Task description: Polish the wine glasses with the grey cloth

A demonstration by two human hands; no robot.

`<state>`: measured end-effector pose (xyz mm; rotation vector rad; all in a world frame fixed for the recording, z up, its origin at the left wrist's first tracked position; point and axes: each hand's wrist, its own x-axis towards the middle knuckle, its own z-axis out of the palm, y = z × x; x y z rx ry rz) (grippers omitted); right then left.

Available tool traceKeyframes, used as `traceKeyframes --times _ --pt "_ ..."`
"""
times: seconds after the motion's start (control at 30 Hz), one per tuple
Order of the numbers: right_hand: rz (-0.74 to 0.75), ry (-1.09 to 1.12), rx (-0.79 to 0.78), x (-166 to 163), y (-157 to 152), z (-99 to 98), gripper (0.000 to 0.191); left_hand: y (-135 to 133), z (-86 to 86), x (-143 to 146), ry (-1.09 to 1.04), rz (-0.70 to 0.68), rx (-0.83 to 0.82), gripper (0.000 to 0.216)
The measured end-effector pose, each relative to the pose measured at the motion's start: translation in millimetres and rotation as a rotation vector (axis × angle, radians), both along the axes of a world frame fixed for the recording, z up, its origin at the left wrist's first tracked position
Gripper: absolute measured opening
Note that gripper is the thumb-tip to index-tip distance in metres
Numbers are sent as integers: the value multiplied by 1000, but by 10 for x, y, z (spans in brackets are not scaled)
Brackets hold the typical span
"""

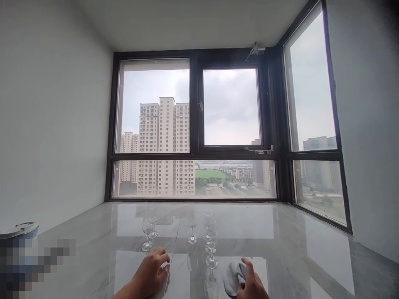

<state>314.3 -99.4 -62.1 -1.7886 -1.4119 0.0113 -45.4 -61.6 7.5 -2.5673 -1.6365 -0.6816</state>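
Note:
My left hand [152, 270] is held over the grey tiled sill, its fingers curled with a gap between thumb and index finger; I see nothing in it. Just beyond it stand two clear stemmed glasses, a nearer glass [147, 228] and another partly behind it. My right hand [252, 284] is closed on a crumpled grey cloth [231, 277], low in the view. Between the hands and farther back, a single stemmed glass [192, 226] stands upright. To its right, several stemmed glasses stand in a row that overlaps, the nearest glass [212, 261] in front.
The glossy tiled sill [299, 265] reflects the windows. A dark-framed window [195, 104] spans the back, and a side window [314, 124] meets it at the right corner. A bucket with a pale lid [20, 230] stands at the left edge, beside a blurred-out patch.

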Motion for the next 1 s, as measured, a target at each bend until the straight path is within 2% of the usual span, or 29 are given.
traceKeyframes --times 0.07,0.2,0.3,0.4,0.5,0.6,0.73,0.8,0.9,1.0 --pt "0 42 -1 -28 -56 41 58 89 7 331 39 -69 -46 34" --pt "-21 108 1 -66 -161 152 53 434 8 946 68 98 -196 69" --pt "-33 98 0 -80 -210 206 51 629 38 1212 79 136 -260 71" --pt "-40 76 -38 -82 -237 220 50 636 96 1253 83 118 -258 62" --pt "-31 44 -72 -65 -243 204 50 448 133 1073 86 100 -224 60" --pt "-8 25 -81 -35 -226 171 50 120 107 701 89 77 -204 59" --pt "16 38 -87 -4 -187 133 48 -348 37 73 88 189 -197 64" --pt "26 37 -96 5 -173 127 48 -499 31 -203 102 229 -204 63" --pt "20 37 -80 8 -163 140 48 -558 57 -497 126 291 -215 64" --pt "20 65 -90 -7 -169 167 47 -473 69 -654 136 359 -228 64"
